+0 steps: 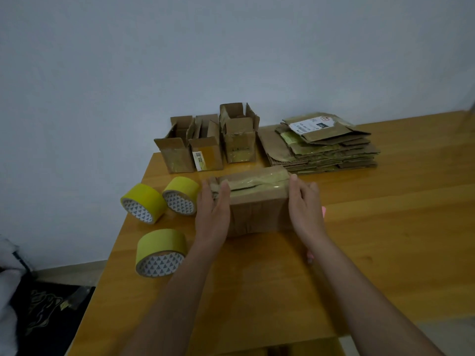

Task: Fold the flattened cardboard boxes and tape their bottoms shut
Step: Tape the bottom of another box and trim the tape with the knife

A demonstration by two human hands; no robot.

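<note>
A brown cardboard box (257,206) stands bottom-up in the middle of the wooden table (385,227), with a strip of clear tape along the seam of its closed flaps. My left hand (213,211) presses flat against its left end and my right hand (304,206) against its right end, thumbs lying over the top edges. Three rolls of yellow tape lie to the left: one (144,202) by the table edge, another (181,195) beside the box, and a nearer one (160,253).
Three folded boxes (208,142) stand open-topped at the back by the wall. A stack of flattened boxes (323,147) sits at the back right. Something pink (323,210) peeks out behind my right hand. The table's left edge drops to the floor.
</note>
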